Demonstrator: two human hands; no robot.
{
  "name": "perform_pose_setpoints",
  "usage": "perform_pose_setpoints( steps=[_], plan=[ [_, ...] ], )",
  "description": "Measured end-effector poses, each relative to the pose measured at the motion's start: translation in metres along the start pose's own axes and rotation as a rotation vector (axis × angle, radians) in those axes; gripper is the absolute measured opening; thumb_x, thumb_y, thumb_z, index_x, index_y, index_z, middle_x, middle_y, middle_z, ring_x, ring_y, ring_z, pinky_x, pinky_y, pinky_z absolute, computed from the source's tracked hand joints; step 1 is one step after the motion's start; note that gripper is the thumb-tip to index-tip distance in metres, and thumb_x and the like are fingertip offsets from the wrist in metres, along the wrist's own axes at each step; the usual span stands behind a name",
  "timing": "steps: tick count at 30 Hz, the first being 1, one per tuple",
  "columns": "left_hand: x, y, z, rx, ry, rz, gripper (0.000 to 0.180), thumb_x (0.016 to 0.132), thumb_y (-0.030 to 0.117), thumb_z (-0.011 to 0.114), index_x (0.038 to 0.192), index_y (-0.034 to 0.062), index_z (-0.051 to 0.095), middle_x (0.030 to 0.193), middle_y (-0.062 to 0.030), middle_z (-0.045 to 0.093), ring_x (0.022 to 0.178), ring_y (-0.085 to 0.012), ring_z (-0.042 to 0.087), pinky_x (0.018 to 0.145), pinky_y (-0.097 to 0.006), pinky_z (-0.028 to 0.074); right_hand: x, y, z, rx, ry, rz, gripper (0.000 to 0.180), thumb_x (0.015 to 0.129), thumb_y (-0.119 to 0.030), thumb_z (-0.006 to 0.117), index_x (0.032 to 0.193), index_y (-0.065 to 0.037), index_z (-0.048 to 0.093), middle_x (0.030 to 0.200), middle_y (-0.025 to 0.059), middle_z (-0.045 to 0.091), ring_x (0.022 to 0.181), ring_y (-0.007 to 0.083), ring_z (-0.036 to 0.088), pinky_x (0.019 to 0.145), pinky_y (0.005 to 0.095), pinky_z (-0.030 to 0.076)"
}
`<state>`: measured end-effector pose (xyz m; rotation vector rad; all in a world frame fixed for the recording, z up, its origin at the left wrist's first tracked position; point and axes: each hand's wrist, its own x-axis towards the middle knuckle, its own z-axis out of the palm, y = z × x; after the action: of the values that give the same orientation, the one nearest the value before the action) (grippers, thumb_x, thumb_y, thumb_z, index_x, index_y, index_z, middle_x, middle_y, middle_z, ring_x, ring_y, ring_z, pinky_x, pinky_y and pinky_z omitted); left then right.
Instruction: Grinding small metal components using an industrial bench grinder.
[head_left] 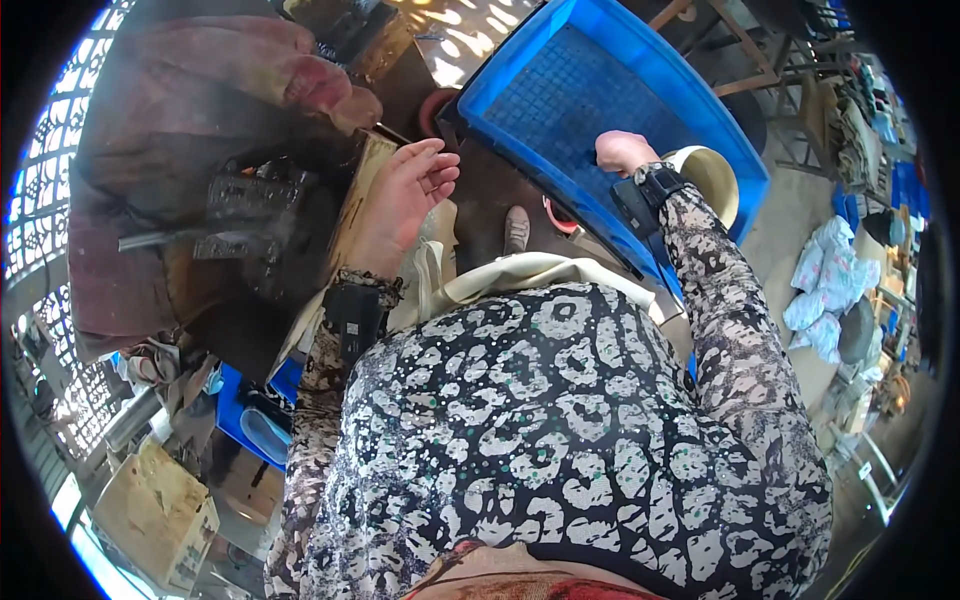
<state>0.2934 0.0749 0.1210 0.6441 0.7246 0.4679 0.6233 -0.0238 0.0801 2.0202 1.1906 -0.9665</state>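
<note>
The blue tub (575,85) sits at the far right, in front of the person: a long, rectangular, shallow plastic container with bright blue walls, a raised rim, and a darker floor marked with a fine grid that looks dull and stained toward the middle. In its near right corner a cream round container (714,180) leans on its side, its wide mouth tipped toward the person and its inner wall smooth and pale. The right hand (625,152) is over the tub, just left of the round container, with its fingers folded under; whether they are clamped on anything I cannot tell. The left hand (412,185) is raised well apart from it, left of the tub, its fingers loosely bent, lying close together, with nothing visible in them. Near it, on the left, stands a bulky piece of equipment under a faded reddish-brown cover (150,190). A shoe (516,229) shows below, between the hands, and a pale patterned bundle (830,280) lies farther right.
</note>
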Motion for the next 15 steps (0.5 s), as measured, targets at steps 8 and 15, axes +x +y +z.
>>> perform_pose_setpoints(
  steps=[8,15],
  plan=[
    [0.028,-0.025,0.015,0.039,-0.255,-0.331,0.037,0.099,0.027,0.051,0.123,-0.0018,0.052,0.116,-0.0169,0.061,0.105,-0.0258,0.062,0.094,-0.039,0.051,0.010,0.001,0.031,0.370,0.477,-0.440,0.031,0.083,-0.023,0.056,0.087,0.006,0.067,0.087,0.0254,0.066,0.083,0.0409,0.065,0.070,0.0479,0.050],
    [0.040,-0.042,0.056,-0.136,-0.208,-0.072,0.022,0.098,0.025,0.055,0.112,0.0078,0.057,0.111,-0.0096,0.062,0.103,-0.0201,0.062,0.090,-0.035,0.050,-0.096,-0.088,-0.002,0.632,0.639,-0.759,0.031,0.090,-0.019,0.050,0.113,0.000,0.057,0.105,0.0246,0.064,0.099,0.0415,0.060,0.082,0.0487,0.048]
  ],
)
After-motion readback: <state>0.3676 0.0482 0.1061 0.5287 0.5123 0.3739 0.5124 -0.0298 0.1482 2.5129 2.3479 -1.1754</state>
